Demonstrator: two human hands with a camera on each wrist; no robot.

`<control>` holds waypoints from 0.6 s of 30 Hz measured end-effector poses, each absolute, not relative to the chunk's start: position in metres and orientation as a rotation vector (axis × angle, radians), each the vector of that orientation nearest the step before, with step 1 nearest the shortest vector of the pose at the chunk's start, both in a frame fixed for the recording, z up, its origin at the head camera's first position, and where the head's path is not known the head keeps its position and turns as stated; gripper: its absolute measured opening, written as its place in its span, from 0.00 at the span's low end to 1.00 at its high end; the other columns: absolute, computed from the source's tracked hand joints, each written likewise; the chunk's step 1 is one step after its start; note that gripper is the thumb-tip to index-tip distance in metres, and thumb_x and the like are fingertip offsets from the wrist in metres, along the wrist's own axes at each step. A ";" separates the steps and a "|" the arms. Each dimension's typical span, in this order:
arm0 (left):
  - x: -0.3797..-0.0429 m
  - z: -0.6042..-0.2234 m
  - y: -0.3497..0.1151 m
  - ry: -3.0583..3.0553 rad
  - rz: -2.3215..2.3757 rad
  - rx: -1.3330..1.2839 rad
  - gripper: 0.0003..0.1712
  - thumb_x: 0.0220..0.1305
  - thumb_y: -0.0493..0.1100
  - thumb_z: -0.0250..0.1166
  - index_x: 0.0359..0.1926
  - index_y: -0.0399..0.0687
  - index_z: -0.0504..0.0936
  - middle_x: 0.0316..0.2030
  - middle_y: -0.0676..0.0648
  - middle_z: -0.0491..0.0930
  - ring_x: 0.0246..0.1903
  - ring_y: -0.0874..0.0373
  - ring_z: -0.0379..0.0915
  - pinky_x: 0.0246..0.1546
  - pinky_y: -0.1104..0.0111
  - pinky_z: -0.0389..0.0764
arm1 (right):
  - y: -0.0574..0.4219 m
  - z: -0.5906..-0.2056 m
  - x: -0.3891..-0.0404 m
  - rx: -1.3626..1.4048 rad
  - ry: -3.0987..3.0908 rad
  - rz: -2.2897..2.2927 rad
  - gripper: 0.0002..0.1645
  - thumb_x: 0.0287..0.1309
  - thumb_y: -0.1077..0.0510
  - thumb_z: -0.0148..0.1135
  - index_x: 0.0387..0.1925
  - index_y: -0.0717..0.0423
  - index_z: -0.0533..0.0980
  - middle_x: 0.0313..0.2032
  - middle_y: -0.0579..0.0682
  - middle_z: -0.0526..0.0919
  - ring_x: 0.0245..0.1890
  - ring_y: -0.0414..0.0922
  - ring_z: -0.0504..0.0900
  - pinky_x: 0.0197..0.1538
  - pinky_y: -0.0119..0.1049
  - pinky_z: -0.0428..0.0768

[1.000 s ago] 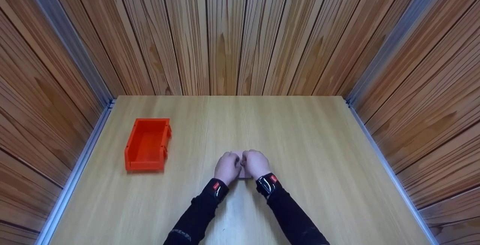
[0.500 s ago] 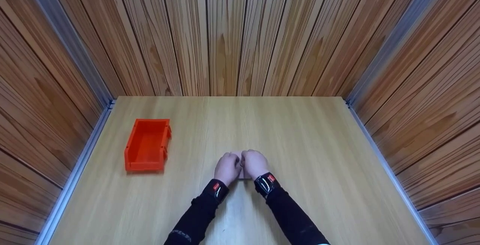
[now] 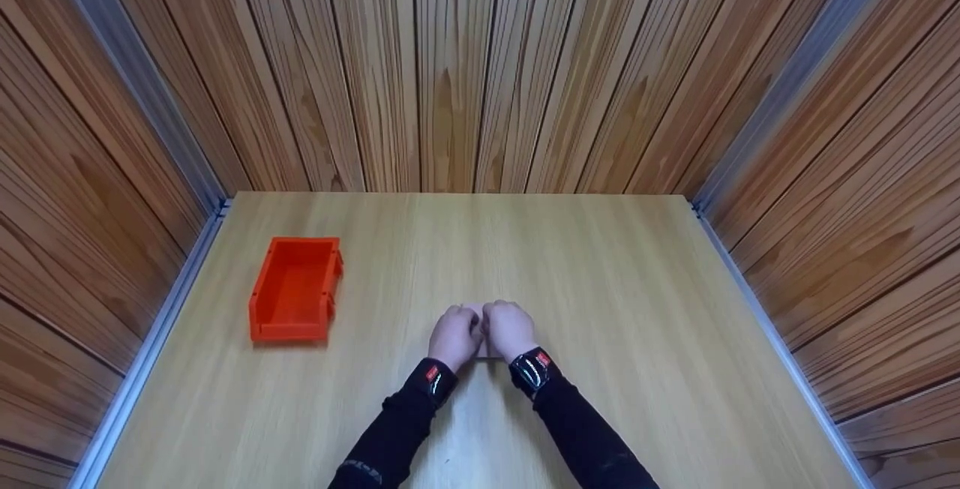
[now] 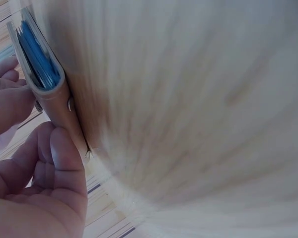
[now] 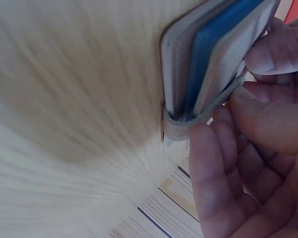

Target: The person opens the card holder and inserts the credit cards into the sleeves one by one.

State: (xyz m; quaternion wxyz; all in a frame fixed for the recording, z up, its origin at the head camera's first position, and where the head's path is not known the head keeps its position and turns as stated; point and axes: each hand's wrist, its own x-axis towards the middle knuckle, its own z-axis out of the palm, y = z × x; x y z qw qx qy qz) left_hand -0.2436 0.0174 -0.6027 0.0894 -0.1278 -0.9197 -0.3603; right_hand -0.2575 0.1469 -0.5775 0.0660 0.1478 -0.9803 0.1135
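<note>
A small pale leather card holder (image 5: 176, 59) with blue sleeves inside stands between both hands, close over the tabletop. My right hand (image 3: 510, 330) pinches its closing strap (image 5: 216, 104) between thumb and fingers, as the right wrist view shows. The left hand (image 3: 453, 335) holds the other side, its thumb lying against the cover and its curled fingers at the spine (image 4: 64, 111). Metal snaps show on the leather in the left wrist view. From the head, the knuckles hide most of the holder.
An orange-red open bin (image 3: 294, 290) stands on the left part of the light wooden table (image 3: 600, 271). Wood-plank walls (image 3: 450, 69) rise behind and at both sides, with metal rails along the table's side edges.
The right hand and wrist have shifted very slightly to the left. The left hand and the bin have stayed in place.
</note>
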 end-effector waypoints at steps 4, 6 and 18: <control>-0.245 -0.601 0.017 -2.723 -1.056 -0.382 0.08 0.50 0.33 0.71 0.26 0.40 0.78 0.27 0.47 0.72 0.29 0.49 0.71 0.33 0.57 0.74 | 0.149 -0.578 -0.257 0.456 -2.934 0.367 0.08 0.46 0.66 0.65 0.22 0.54 0.74 0.23 0.49 0.76 0.26 0.49 0.77 0.28 0.42 0.77; -0.245 -0.601 0.018 -2.716 -1.054 -0.380 0.08 0.50 0.32 0.71 0.26 0.40 0.78 0.27 0.46 0.73 0.29 0.49 0.71 0.32 0.57 0.74 | 0.150 -0.578 -0.257 0.461 -2.933 0.403 0.08 0.46 0.67 0.66 0.22 0.54 0.75 0.24 0.48 0.76 0.26 0.49 0.77 0.29 0.42 0.77; -0.243 -0.597 0.014 -2.710 -1.069 -0.356 0.07 0.51 0.33 0.72 0.26 0.38 0.80 0.26 0.46 0.73 0.28 0.50 0.73 0.31 0.58 0.75 | 0.159 -0.580 -0.252 0.463 -2.923 0.571 0.09 0.50 0.64 0.72 0.24 0.55 0.77 0.25 0.47 0.76 0.27 0.47 0.77 0.31 0.41 0.76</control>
